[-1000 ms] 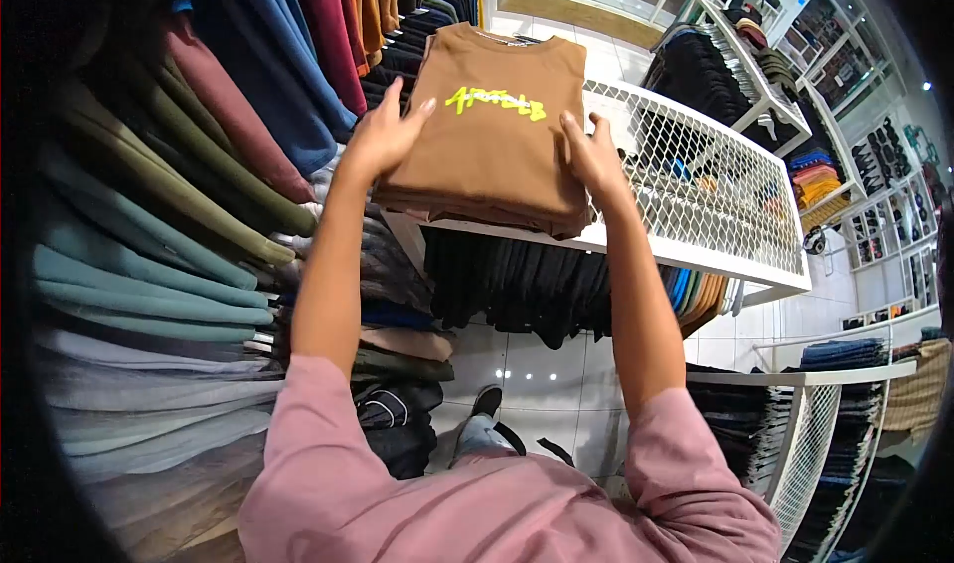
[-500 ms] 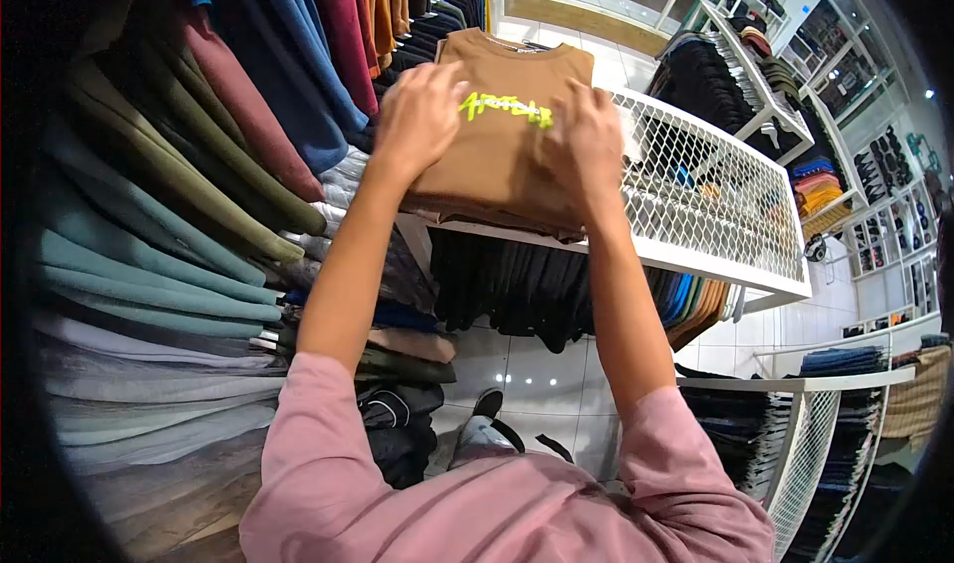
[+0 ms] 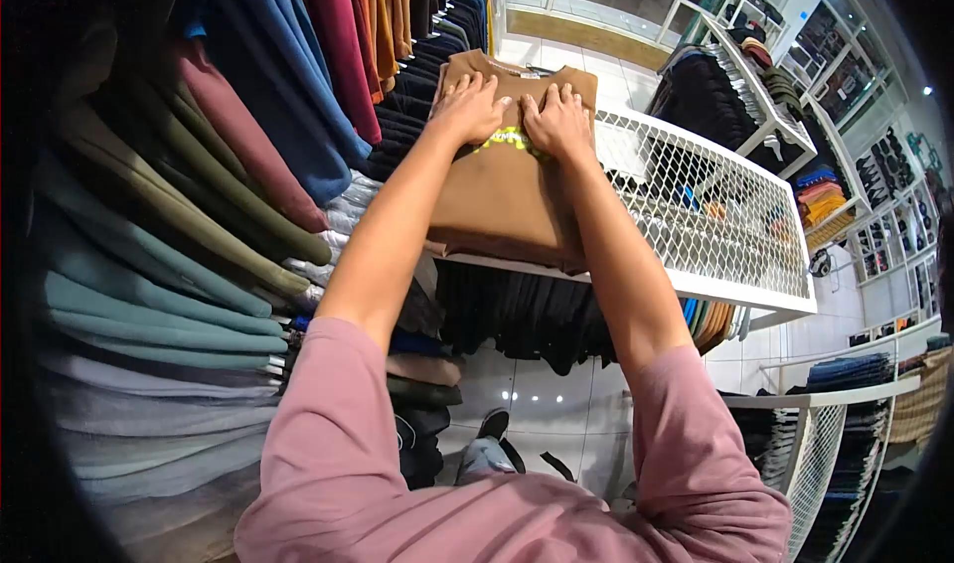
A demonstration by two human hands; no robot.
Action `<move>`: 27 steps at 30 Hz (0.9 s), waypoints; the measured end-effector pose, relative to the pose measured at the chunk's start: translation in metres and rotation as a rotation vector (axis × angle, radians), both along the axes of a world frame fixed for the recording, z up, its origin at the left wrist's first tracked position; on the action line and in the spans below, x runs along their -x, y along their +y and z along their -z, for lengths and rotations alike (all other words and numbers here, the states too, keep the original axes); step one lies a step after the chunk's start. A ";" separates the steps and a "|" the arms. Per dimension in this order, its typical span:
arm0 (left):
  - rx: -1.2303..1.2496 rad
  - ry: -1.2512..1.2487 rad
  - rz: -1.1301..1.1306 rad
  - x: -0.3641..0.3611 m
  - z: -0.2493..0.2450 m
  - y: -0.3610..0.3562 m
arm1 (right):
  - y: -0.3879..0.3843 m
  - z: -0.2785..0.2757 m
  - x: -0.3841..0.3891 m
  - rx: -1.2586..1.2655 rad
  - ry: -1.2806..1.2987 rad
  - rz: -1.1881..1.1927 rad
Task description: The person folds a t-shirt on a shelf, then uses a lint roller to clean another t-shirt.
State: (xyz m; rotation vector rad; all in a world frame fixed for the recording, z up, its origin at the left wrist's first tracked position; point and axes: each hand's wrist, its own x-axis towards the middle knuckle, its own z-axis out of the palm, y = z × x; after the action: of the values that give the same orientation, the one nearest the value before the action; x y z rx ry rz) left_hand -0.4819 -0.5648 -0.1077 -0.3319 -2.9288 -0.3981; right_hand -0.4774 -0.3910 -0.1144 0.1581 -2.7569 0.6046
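A folded brown shirt [image 3: 502,200] lies at the end of a white mesh-topped rack, its neckline pointing away from me. More brown folded fabric shows beneath its near edge. My left hand [image 3: 469,111] rests flat on the upper left of the shirt, fingers spread. On the upper right lies my right hand [image 3: 558,118], also flat with its fingers apart. Between and below the hands, part of a yellow-green printed lettering [image 3: 512,140] shows; the rest is covered by them.
White mesh [image 3: 725,205] stretches right of the shirt, with dark garments [image 3: 527,310] hanging under it. Hanging clothes [image 3: 159,315] in many colours crowd the left side. Another white rack [image 3: 815,399] stands at the lower right. Pale tiles [image 3: 547,394] cover the floor.
Both hands, raised and blurred at the shirt's sides before, have moved inward and now press flat on its upper part, covering some of the lettering.
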 end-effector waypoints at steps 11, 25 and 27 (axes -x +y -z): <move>-0.100 0.098 -0.145 0.021 0.034 -0.002 | 0.012 0.019 0.027 0.106 -0.130 0.126; -0.150 0.287 0.012 -0.199 0.019 0.004 | 0.044 0.027 -0.189 0.143 0.150 -0.212; -0.118 0.362 -0.037 -0.222 0.024 0.004 | 0.049 0.034 -0.211 0.158 0.270 -0.213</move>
State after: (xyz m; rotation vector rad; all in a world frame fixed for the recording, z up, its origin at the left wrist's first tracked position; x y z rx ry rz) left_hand -0.2600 -0.5605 -0.1321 -0.2971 -2.5431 -0.4498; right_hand -0.2668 -0.3415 -0.1485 0.4647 -2.4386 0.7895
